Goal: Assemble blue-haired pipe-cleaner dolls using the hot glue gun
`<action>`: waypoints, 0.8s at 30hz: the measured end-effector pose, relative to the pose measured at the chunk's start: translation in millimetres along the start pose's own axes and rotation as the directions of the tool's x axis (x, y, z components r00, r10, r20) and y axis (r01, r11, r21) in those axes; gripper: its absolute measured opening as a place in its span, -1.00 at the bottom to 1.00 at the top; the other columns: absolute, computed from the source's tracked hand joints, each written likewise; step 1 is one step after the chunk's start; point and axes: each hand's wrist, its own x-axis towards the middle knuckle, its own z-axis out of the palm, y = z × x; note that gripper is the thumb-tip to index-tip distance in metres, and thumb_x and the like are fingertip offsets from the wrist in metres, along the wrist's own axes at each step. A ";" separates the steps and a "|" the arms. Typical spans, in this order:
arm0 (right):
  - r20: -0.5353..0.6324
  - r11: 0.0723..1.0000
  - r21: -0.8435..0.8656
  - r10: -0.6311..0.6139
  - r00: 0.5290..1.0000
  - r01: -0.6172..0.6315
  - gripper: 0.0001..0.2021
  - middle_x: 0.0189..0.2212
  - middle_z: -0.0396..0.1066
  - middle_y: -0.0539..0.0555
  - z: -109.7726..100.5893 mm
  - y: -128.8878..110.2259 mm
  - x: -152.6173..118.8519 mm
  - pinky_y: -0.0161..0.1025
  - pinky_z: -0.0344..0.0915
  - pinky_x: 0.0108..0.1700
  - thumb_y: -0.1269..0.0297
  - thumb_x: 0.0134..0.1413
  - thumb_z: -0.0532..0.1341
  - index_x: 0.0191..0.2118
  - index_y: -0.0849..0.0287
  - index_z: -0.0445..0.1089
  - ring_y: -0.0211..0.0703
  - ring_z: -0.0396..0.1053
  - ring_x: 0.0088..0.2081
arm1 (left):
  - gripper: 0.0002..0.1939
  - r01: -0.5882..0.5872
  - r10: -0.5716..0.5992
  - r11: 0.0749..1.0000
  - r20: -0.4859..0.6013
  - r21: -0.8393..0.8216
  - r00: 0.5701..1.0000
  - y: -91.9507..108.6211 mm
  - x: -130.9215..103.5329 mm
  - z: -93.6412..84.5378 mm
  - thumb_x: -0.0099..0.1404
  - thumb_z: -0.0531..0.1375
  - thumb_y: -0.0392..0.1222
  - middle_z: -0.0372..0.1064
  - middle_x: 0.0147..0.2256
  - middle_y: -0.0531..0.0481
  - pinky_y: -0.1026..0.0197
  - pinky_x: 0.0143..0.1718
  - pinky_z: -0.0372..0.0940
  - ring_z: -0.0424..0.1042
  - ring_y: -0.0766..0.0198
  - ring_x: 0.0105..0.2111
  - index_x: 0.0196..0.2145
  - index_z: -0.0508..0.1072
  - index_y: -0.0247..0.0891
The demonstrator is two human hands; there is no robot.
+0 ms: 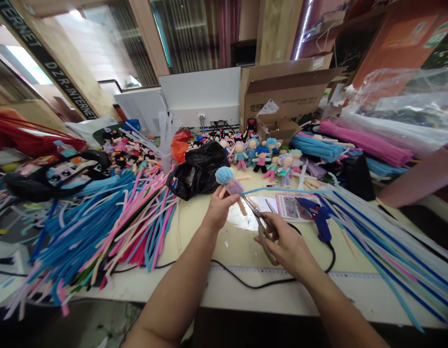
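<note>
My left hand (218,209) grips a small pipe-cleaner doll (231,182) with light blue hair, a mauve body and beige limbs. A light blue pipe cleaner (281,189) runs from the doll's body out to the right. In my right hand (283,239) are metal pliers or scissors (259,218); which of the two, I cannot tell. Their tips reach the doll's lower body beside the blue strand. Under the doll lies a white sheet (241,221) on the pale yellow mat (205,241).
A blue glue gun (318,217) rests at right, its black cord (245,285) looping along the front. Pipe-cleaner bundles lie left (89,227) and right (383,241). Finished dolls (262,157), a black plastic bag (198,169) and a cardboard box (285,92) stand behind.
</note>
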 end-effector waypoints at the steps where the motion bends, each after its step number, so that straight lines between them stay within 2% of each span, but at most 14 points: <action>1: -0.012 1.000 -0.015 -0.011 1.000 0.011 -0.53 -0.27 0.39 0.01 0.7 0.7 0.4 -0.23 0.26 -0.26 0.06 0.03 0.24 0.06 0.01 0.22 -0.13 0.36 -0.28 | -0.58 0.003 -0.003 1.000 0.000 0.002 1.000 0.0 0.0 0.1 -0.15 0.39 -0.29 0.40 -0.38 0.04 0.23 -0.25 0.20 0.32 0.33 -0.36 -0.25 0.50 -0.27; 12: -0.121 0.972 -0.222 -0.112 0.986 0.083 -0.63 -0.26 0.46 0.02 4.8 4.5 2.1 -0.26 0.25 -0.31 0.19 0.09 0.19 0.04 0.02 0.26 -0.14 0.43 -0.30 | -0.57 0.033 -0.033 0.999 -0.019 -0.005 0.999 -3.2 0.9 -0.3 -0.17 0.40 -0.29 0.41 -0.42 0.05 0.22 -0.28 0.18 0.32 0.32 -0.39 -0.25 0.52 -0.27; 19: -0.140 0.972 -0.227 -0.098 0.985 0.064 -0.66 -0.39 0.45 -0.04 7.5 4.9 4.3 -0.29 0.20 -0.39 0.09 0.08 0.21 -0.02 0.03 0.30 -0.17 0.42 -0.39 | -0.55 0.034 -0.034 0.999 -0.001 0.002 0.999 -3.4 0.6 0.6 -0.15 0.39 -0.29 0.44 -0.36 0.02 0.20 -0.24 0.21 0.34 0.29 -0.36 -0.22 0.51 -0.26; 24: -0.127 0.975 -0.216 -0.087 0.988 0.058 -0.66 -0.46 0.44 -0.06 8.6 5.7 5.2 -0.30 0.17 -0.42 0.01 0.09 0.20 -0.07 0.05 0.31 -0.18 0.40 -0.44 | -0.58 0.042 -0.042 0.999 -0.012 0.008 0.999 -7.6 1.9 -2.0 -0.13 0.38 -0.30 0.40 -0.40 0.06 0.22 -0.27 0.20 0.32 0.32 -0.38 -0.23 0.51 -0.25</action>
